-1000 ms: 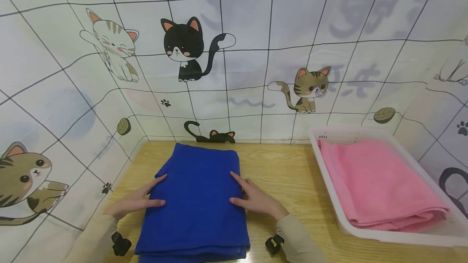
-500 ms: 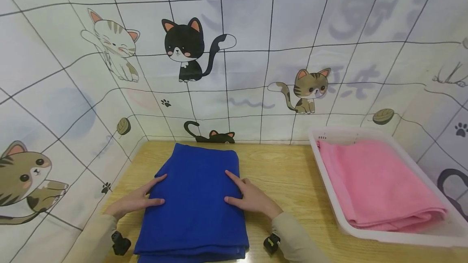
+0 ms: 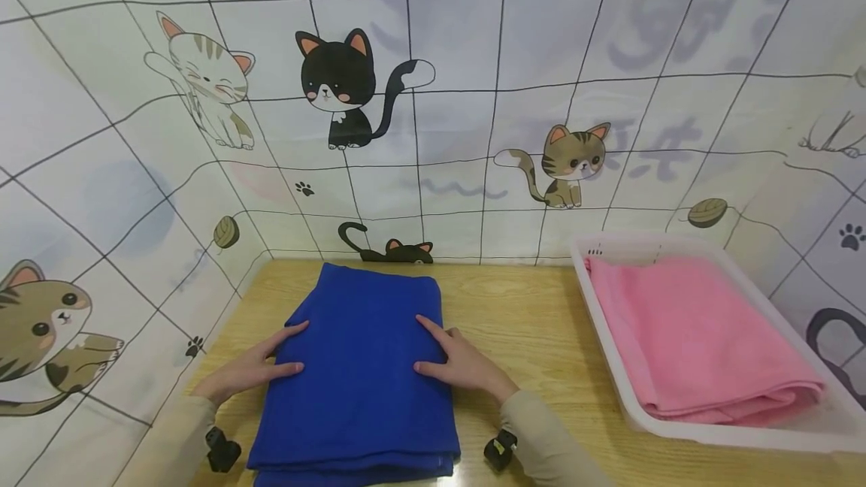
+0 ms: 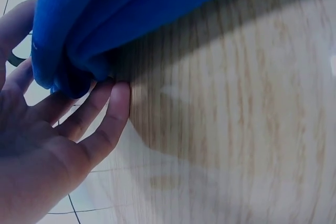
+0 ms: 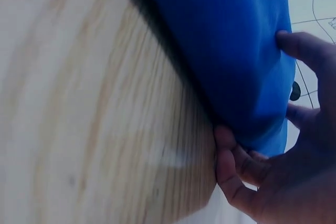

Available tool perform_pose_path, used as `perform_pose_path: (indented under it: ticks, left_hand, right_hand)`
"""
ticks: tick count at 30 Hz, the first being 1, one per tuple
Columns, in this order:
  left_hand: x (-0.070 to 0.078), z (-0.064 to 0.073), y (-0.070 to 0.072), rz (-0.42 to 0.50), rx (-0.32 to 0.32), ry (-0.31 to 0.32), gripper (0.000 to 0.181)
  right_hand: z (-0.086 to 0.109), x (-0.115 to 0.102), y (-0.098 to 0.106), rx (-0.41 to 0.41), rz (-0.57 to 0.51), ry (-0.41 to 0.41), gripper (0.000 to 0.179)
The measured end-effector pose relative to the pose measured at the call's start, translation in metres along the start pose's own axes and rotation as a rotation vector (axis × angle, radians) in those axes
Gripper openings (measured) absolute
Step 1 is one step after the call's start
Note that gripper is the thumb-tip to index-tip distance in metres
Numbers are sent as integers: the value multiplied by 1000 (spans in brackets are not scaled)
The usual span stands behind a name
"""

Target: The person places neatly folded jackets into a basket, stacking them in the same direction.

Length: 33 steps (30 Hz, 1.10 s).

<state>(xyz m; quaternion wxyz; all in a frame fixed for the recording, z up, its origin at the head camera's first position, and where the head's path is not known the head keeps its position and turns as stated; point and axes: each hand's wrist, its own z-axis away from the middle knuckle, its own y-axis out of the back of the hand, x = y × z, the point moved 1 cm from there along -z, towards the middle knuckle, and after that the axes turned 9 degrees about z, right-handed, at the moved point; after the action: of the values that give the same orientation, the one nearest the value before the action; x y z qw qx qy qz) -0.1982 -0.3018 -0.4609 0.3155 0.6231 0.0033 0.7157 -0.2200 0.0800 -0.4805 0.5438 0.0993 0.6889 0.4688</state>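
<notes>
A folded blue cloth [image 3: 358,382] lies in several layers on the wooden table, left of centre in the head view. My left hand [image 3: 250,370] holds its left side, with thumb and forefinger on top. In the left wrist view, the other fingers [image 4: 113,114] curl in under the cloth's edge, at the tabletop. On the opposite side, my right hand [image 3: 470,365] grips the right edge, thumb and forefinger spread over the top. The right wrist view shows the lower fingers [image 5: 228,166] tucked against the cloth's bottom edge, close to the wood.
To the right stands a white plastic basket [image 3: 612,352] with a folded pink cloth [image 3: 704,337] in it. Bare wooden tabletop [image 3: 521,314] lies between the blue cloth and the basket. Cat-printed wall covering [image 3: 460,119] encloses the back and sides.
My right hand has slid a little to the left, further over the blue cloth, and its right edge has shifted slightly inward. The left hand has stayed in place.
</notes>
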Motion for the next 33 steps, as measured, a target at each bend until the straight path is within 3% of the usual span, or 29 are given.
perform_pose_path:
  ticks: [5,14,27,33]
  left_hand:
    - [-1,-2,1,-15,4,-16,73]
    - [0,-2,0,-18,8,-31,74]
    - [-1,-4,-3,4,0,-69,74]
    - [2,-8,-6,30,16,-58,73]
  right_hand:
    - [-2,-4,-2,14,-52,-25,79]
    - [-1,-16,0,41,13,-59,74]
    - [-4,-10,-4,76,-81,-67,72]
    - [-3,-7,-6,89,-149,-64,72]
